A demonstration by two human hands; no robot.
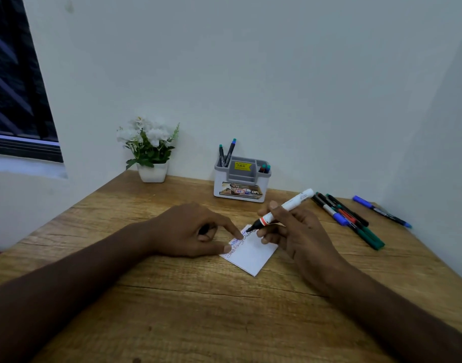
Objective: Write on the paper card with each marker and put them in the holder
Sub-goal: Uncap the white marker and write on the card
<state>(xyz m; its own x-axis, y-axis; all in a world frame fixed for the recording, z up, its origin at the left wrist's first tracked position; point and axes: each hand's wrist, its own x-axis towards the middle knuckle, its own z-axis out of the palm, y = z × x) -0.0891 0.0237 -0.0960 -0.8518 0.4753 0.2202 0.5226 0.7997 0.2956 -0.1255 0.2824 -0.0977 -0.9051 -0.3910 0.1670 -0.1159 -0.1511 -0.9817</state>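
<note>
Right hand (290,226) grips white marker (285,206), tip down-left on card (251,254); holder (241,186) sits just beyond, far side.

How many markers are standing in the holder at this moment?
4 can be seen. Two tall markers stand in the left rear compartment of the holder; two marker tips, red and teal, show in its right compartment. More may be hidden inside.
</note>
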